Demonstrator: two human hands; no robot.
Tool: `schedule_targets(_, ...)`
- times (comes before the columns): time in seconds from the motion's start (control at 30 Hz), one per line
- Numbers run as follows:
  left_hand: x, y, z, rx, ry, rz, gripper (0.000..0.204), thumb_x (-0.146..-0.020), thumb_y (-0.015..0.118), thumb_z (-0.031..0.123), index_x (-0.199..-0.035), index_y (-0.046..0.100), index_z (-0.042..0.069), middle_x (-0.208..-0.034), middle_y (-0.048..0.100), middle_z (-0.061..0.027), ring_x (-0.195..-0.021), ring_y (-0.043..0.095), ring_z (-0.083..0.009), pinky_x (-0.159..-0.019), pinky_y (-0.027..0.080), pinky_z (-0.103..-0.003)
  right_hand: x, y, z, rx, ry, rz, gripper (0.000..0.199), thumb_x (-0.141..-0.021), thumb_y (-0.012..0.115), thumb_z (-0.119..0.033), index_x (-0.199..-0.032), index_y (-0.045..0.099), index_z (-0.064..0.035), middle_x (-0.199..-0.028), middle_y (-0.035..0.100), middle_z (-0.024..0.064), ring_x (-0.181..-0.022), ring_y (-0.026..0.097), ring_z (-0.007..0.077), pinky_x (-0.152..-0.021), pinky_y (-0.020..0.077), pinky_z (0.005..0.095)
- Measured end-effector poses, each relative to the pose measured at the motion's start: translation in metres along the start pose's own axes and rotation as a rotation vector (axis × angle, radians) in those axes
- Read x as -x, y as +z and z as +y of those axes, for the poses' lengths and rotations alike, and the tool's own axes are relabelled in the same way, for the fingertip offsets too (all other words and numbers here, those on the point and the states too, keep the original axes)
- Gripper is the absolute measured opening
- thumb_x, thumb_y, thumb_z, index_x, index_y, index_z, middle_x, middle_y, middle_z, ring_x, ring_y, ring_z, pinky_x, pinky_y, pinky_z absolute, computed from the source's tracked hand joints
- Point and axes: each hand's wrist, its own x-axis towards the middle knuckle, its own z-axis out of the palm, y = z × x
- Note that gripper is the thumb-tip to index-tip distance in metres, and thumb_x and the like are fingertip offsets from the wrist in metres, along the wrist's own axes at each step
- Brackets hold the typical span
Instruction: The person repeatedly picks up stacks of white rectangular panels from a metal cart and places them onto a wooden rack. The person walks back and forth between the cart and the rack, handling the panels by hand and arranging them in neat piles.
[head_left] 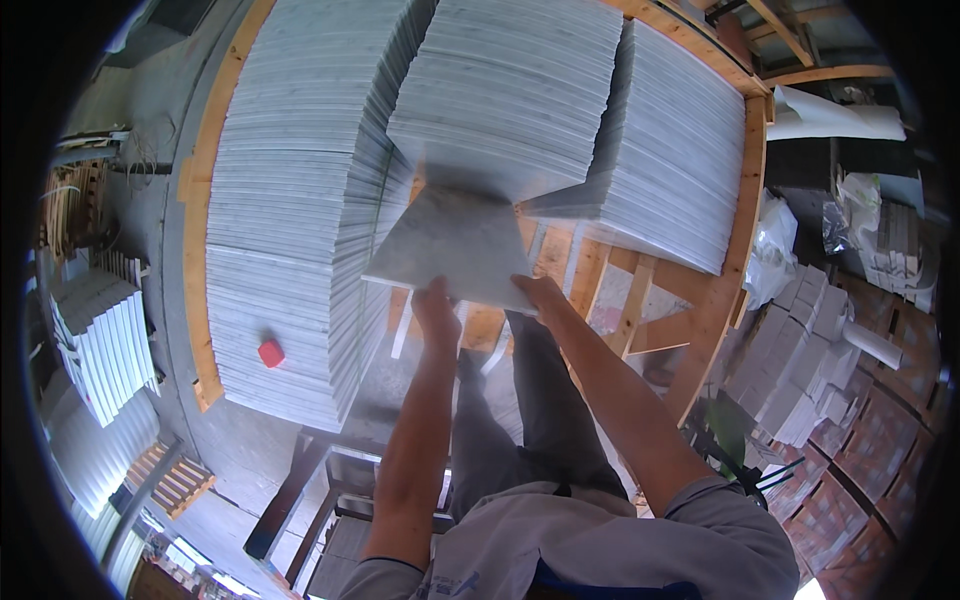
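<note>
A flat grey stone tile [450, 240] is held out before me, tilted, its near edge toward my body. My left hand [432, 308] grips the near edge toward its left end, fingers hidden beneath. Near the right corner my right hand [540, 296] has hold of the same tile, thumb on top. Just past the tile's far edge stands the middle row of tiles [500, 90], packed on edge. Longer rows flank it: the left row of tiles [280, 190] and the right row of tiles [672, 150]. Whether the held tile touches the middle row, I cannot tell.
A wooden crate frame [200, 230] surrounds the rows, with slats [632, 305] at the lower right. A red block [271, 353] lies on the left row. A metal-framed cart [290, 500] stands near my left side. Stacked pale boxes [800, 350] are at the right.
</note>
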Motion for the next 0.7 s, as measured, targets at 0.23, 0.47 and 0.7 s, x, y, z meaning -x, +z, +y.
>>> schedule_targets(0.23,-0.011,-0.002,-0.005,-0.017,0.097,0.048,0.02,-0.078,0.056,0.014,-0.087,0.055,-0.004,-0.072,0.052,-0.0132,-0.069,0.054,-0.0217,-0.056,0.044,-0.034,0.002,0.007,-0.006,-0.063,0.009,0.017,0.037,-0.076,0.066,-0.021,-0.092,0.057,0.0109,-0.08,0.059,0.0165,-0.062,0.059,0.0238,-0.046,0.0438,0.034)
schedule_targets(0.47,-0.014,0.008,0.013,0.131,-0.123,0.02,0.028,-0.079,0.055,0.015,-0.094,0.05,-0.008,-0.09,0.053,-0.0133,-0.081,0.057,-0.0215,-0.068,0.052,-0.034,0.005,0.001,-0.015,-0.168,-0.027,-0.019,0.033,-0.076,0.065,-0.022,-0.09,0.058,0.007,-0.079,0.059,0.0141,-0.061,0.058,0.0223,-0.045,0.0431,0.0318)
schedule_targets(0.7,-0.013,0.019,0.025,0.152,-0.12,0.043,0.029,-0.079,0.052,0.012,-0.101,0.048,-0.007,-0.1,0.054,-0.0137,-0.089,0.057,-0.0236,-0.073,0.053,-0.037,0.024,0.002,-0.032,-0.156,-0.061,-0.011,0.032,-0.075,0.065,-0.021,-0.094,0.058,0.0039,-0.081,0.059,0.0135,-0.065,0.059,0.0216,-0.05,0.0453,0.0318)
